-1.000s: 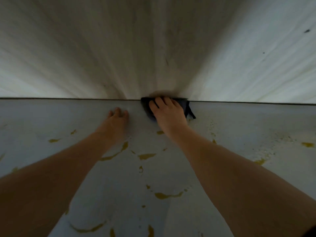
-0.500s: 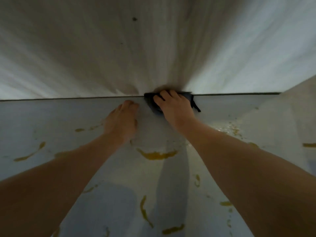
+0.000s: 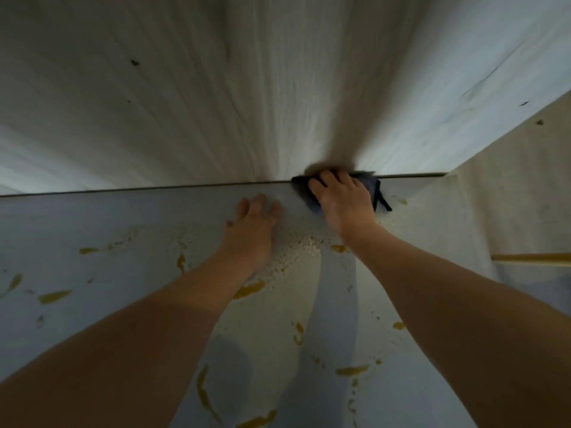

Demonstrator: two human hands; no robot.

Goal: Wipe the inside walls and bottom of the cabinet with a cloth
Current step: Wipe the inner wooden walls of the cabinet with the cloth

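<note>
Change: since half a second ago the right hand and the cloth have slid rightward along the back seam toward the right corner; the left hand has followed, lying a little farther from the seam than before, and more of the right side wall is in view.
Back wall point(image 3: 185, 103): pale, streaked panel filling the upper part of the view, with a few small dark specks; it meets the bottom along a dark straight seam.
Cabinet bottom point(image 3: 92, 217): light grey-white surface below the seam, marked with many yellow-brown smears and a band of fine droplets near the hands.
Right side wall point(image 3: 509, 196): pale panel rising at the right edge, meeting the back wall and the bottom in the far right corner; a yellowish strip crosses it lower down.
Forearms: both bare, reaching in from the bottom edge toward the seam.
Right hand point(image 3: 344, 200): palm down on the cloth, fingers curved over it with their tips at the seam, pressing it against the bottom where the back wall begins.
Left hand point(image 3: 251, 225): flat on the bottom just left of the right hand, fingers fairly straight and slightly spread, holding nothing, tips short of the seam.
Cloth point(image 3: 375, 188): dark, bunched under the right hand at the seam, near the right corner; its edges show on both sides of the hand, with a thin tail at the right.
</note>
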